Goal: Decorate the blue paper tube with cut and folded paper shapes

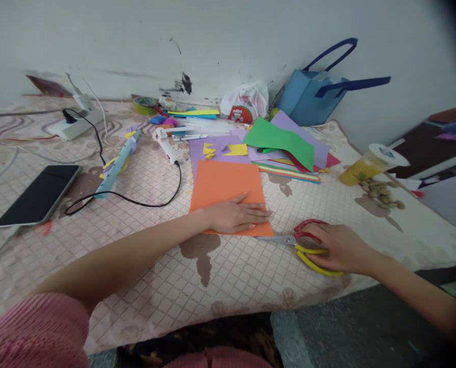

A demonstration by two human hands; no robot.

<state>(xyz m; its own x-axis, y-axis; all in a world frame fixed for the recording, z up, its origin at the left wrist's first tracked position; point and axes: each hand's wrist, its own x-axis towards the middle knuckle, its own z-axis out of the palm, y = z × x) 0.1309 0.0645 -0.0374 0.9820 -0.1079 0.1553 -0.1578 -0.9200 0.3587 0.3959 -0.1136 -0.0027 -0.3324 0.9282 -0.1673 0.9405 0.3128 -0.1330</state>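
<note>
Head view: left hand [233, 215] lies flat, fingers slightly spread, on the orange sheet [228, 185] at frame centre, presumably pinning it against sliding; right hand [343, 249], lower right, curls round scissors [289, 240], apparently to steady blades beside its lower edge.

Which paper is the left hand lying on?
The orange sheet, spread flat under the left hand. It is the only orange one; the green sheet and purple sheets lie farther back, with no hand on them.
</note>
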